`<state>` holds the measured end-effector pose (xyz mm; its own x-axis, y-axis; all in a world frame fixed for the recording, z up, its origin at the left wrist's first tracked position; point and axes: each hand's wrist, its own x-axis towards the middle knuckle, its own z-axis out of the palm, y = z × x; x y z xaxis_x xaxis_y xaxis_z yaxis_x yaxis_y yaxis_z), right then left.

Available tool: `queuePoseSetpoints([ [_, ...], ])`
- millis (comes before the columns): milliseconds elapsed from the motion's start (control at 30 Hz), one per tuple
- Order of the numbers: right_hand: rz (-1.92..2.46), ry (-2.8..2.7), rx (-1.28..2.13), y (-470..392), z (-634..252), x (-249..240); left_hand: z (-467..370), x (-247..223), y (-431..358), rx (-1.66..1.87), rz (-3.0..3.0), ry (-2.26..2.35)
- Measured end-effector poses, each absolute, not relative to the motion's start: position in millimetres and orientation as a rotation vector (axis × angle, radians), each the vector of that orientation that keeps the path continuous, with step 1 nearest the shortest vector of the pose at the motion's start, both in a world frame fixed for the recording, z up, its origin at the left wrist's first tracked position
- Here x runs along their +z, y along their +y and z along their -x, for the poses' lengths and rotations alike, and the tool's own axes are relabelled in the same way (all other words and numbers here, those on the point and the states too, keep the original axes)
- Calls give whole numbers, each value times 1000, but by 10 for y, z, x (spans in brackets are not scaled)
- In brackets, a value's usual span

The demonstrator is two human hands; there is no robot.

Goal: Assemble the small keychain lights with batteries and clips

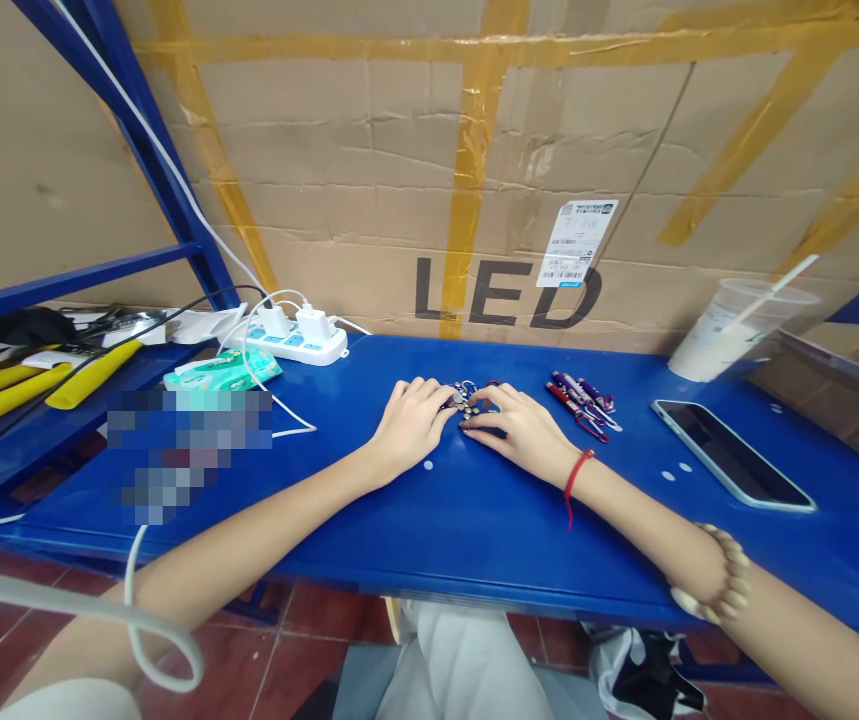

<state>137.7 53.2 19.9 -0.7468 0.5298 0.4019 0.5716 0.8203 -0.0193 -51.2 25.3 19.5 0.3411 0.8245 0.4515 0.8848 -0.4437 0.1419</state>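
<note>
At frame centre, the left hand (408, 420) lies flat on the blue table (429, 530), its fingers curled onto a small metal cluster (466, 400). The cluster sits between both hands' fingertips, touching them. The right hand (523, 430) meets it from the right, fingers bent over it. Whether either hand pinches it cannot be told; the cluster's parts are too small to make out. Right of it lie pens (583, 400), then a phone (729, 453).
</note>
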Motion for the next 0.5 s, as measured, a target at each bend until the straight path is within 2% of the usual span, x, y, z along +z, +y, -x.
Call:
queuePoseSetpoints([
  [333,919,-2559,44,560,-1372,211,514,203,240,-764,2470,-1516],
  [500,823,-2570,-39,563,-1374,209,511,205,236,-774,2464,-1514],
])
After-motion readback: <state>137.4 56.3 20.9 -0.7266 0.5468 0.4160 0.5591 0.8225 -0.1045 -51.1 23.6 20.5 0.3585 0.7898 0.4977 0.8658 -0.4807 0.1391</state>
